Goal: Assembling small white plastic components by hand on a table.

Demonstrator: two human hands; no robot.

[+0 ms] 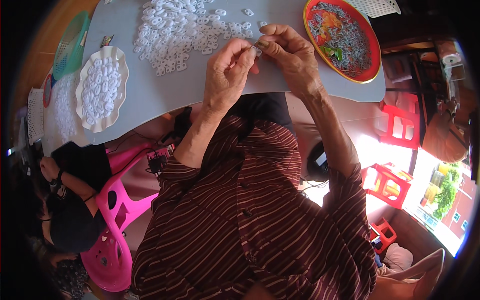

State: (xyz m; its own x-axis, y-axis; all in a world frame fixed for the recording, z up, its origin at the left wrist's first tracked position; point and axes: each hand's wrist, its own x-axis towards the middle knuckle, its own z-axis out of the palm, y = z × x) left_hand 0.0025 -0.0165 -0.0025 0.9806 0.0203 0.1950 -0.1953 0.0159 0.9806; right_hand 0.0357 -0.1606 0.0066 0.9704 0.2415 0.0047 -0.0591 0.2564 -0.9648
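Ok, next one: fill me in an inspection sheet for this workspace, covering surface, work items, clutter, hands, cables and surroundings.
Surface: grey table, curved by the lens.
Work items: loose white pieces; more in a scalloped dish; small grey pieces in a red tray.
Clutter: green basket at far left; white perforated basket at upper right.
Hands: left hand pinches a small white piece; right hand has its fingers close against it, grip unclear.
Cables: dark tangle below the table, left.
Surroundings: pink chair, red stools, another person's arm.
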